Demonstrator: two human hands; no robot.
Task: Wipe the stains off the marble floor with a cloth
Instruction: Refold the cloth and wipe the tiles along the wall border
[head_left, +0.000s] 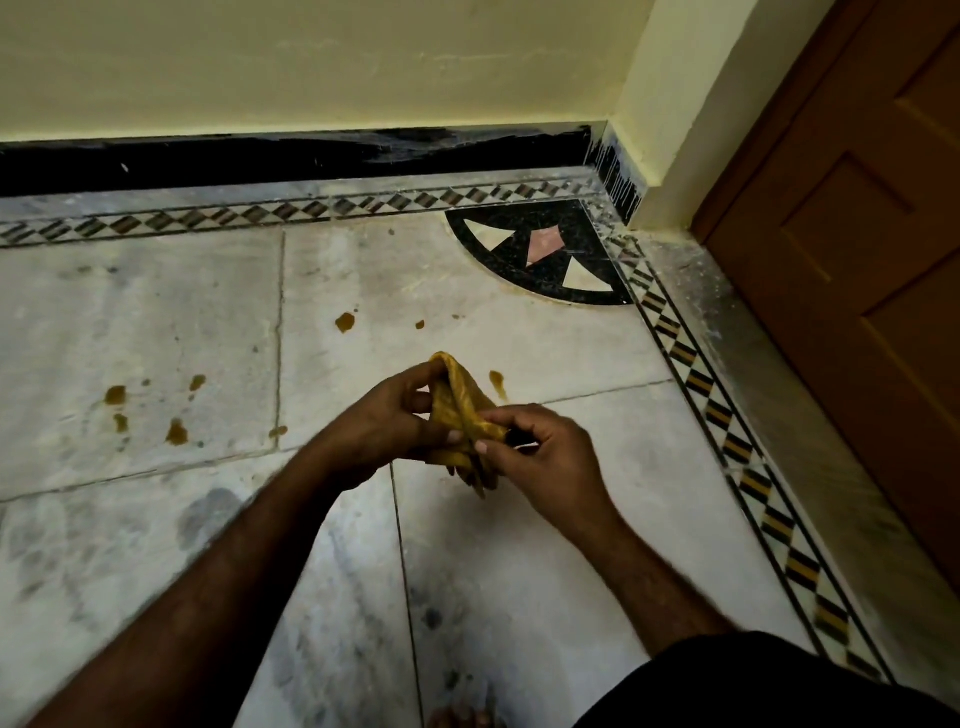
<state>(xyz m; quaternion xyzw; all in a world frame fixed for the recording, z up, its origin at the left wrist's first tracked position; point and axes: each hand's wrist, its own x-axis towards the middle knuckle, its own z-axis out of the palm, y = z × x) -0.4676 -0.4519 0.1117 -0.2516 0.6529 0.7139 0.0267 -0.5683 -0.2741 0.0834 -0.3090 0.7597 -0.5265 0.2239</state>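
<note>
Currently left grip and right grip both pinch cloth; stains on floor beyond and left of them.

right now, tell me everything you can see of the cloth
The cloth is mustard yellow, thin soft fabric with a faint pattern, bunched into a creased, folded wad. It peaks in a fold at the top, and a loose end hangs below. The left hand grips its left side and the right hand pinches its right edge between thumb and fingers. It seems held above the marble floor, near brown stains, not spread out.
</note>
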